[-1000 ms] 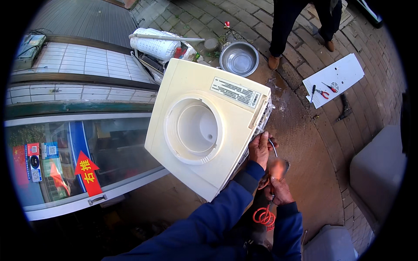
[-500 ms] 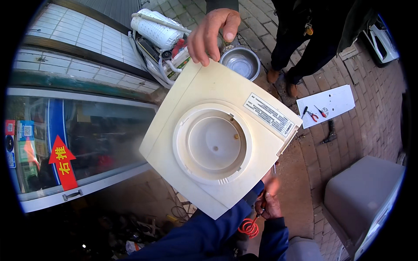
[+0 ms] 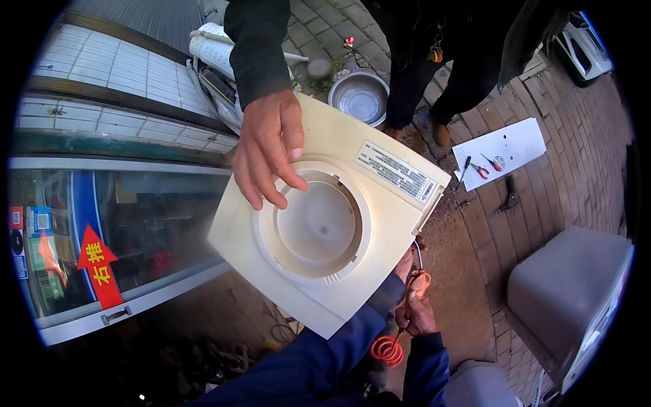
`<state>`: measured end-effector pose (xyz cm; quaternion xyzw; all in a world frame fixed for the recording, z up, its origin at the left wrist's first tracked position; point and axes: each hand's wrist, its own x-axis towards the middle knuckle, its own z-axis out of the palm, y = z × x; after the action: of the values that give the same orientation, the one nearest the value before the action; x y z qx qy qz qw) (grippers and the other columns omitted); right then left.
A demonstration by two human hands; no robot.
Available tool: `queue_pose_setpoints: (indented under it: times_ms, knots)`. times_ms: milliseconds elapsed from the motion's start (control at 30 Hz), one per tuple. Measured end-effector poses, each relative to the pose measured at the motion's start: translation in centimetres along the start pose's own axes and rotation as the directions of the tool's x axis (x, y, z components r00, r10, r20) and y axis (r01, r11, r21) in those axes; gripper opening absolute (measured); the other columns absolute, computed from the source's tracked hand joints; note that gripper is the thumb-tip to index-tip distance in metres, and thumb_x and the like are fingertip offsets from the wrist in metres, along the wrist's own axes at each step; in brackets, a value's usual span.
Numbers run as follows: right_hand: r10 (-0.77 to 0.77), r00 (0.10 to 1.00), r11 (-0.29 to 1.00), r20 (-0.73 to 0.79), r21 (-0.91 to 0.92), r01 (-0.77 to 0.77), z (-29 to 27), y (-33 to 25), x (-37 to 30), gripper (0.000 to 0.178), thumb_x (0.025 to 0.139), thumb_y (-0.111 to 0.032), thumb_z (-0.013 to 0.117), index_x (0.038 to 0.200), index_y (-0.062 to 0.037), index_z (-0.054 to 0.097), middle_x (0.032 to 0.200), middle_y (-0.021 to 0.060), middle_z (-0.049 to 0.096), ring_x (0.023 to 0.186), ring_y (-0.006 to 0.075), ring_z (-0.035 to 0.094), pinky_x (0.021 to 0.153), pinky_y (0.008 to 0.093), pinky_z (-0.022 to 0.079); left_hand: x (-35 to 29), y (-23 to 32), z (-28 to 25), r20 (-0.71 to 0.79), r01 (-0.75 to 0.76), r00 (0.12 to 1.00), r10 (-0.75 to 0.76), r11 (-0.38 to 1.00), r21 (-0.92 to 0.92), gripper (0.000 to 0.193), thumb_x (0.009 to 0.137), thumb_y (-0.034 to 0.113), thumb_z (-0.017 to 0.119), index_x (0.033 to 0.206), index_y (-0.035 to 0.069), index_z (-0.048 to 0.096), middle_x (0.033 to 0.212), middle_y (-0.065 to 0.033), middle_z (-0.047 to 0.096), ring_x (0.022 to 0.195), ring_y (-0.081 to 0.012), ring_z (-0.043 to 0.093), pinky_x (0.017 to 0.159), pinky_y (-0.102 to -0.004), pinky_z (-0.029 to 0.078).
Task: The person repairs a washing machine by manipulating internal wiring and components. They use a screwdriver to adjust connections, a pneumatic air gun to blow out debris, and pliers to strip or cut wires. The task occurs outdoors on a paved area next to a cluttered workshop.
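A cream plastic appliance housing (image 3: 393,230) with a round recessed opening (image 3: 317,220) and a printed label fills the middle of the view, held tilted in front of me. My left arm runs beneath it; only a sliver of my left hand (image 3: 405,263) shows by its lower right edge, its fingers hidden. Just beside that edge, my right hand (image 3: 422,317) is closed around an orange air blow gun (image 3: 420,283). Its thin bent nozzle points up along the housing's edge, and a coiled orange hose (image 3: 386,351) hangs below. Another person's hand (image 3: 271,146) reaches over the opening, fingers spread.
That person stands at the far side, near a metal basin (image 3: 359,97). A white perforated panel (image 3: 515,146) with pliers (image 3: 482,171) and screwdrivers lies on the brick paving. At right is a grey plastic casing (image 3: 563,288); at left, a glass sliding door (image 3: 156,217) with a red arrow.
The other person's hand has gone from the housing's far corner to over its round opening. In the picture, the housing has shifted slightly left. My right hand keeps hold of the blow gun.
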<state>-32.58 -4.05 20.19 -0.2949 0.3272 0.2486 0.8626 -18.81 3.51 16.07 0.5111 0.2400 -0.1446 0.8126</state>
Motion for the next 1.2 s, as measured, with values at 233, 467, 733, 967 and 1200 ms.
queue_pose_setpoints:
  times_ms: [233, 467, 733, 967, 1200]
  knots:
    - [-0.032, 0.999, 0.998, -0.012, 0.050, 0.033, 0.5, -0.9, -0.5, 0.036, 0.102, -0.042, 0.058, 0.117, -0.0107, 0.048, 0.082, 0.0100, 0.065, 0.048, 0.0155, 0.051, 0.042, 0.0272, 0.039, 0.5, 1.3, 1.1, -0.107, 0.160, 0.983, -0.148, 0.981, 0.110, 0.026, 0.103, 0.030, 0.061, 0.101, 0.004, 0.066, 0.088, -0.0054, 0.067, 0.068, -0.0176, 0.069, 0.061, -0.0287, 0.055]
    - [0.008, 0.999, 0.997, 0.053, 0.082, -0.012, -1.4, -0.6, -0.6, 0.041, 0.102, -0.043, 0.059, 0.101, -0.0021, 0.059, 0.093, 0.0174, 0.071, 0.049, 0.0151, 0.051, 0.043, 0.0249, 0.038, -0.1, 1.5, 1.4, -0.074, 0.107, 0.993, -0.096, 0.980, 0.170, 0.030, 0.103, 0.031, 0.060, 0.098, 0.002, 0.065, 0.081, -0.0076, 0.068, 0.066, -0.0186, 0.068, 0.061, -0.0272, 0.054]
    - [-0.006, 0.999, 0.997, 0.040, -0.074, 0.009, -2.4, -1.9, -1.6, 0.039, 0.100, -0.042, 0.063, 0.102, -0.0029, 0.063, 0.094, 0.0138, 0.073, 0.054, 0.0142, 0.060, 0.043, 0.0253, 0.041, -0.4, 1.4, 1.4, 0.014, 0.093, 0.995, -0.096, 0.983, 0.156, 0.029, 0.104, 0.030, 0.059, 0.101, 0.001, 0.062, 0.089, -0.0109, 0.068, 0.076, -0.0223, 0.069, 0.075, -0.0358, 0.059]
    - [-0.172, 0.933, 0.945, -0.317, -0.321, 0.065, -7.9, 2.3, -6.9, 0.038, 0.096, -0.038, 0.069, 0.093, -0.0005, 0.070, 0.076, 0.0079, 0.072, 0.053, 0.0147, 0.063, 0.045, 0.0257, 0.045, -1.1, 0.1, -1.7, -0.047, 0.308, 0.951, -0.305, 0.933, 0.185, 0.023, 0.100, 0.026, 0.065, 0.108, 0.005, 0.061, 0.099, -0.0084, 0.069, 0.090, -0.0236, 0.071, 0.073, -0.0335, 0.055]
    - [-0.130, 0.533, 0.991, -0.836, -0.112, 0.067, -17.3, 15.1, -17.7, 0.033, 0.095, -0.032, 0.070, 0.083, -0.0009, 0.072, 0.068, 0.0101, 0.069, 0.046, 0.0152, 0.061, 0.044, 0.0294, 0.048, -7.3, -2.5, -8.8, -0.081, 0.438, 0.783, -0.617, 0.454, 0.776, 0.021, 0.100, 0.020, 0.064, 0.112, 0.004, 0.060, 0.098, -0.0088, 0.069, 0.086, -0.0200, 0.072, 0.065, -0.0294, 0.055]
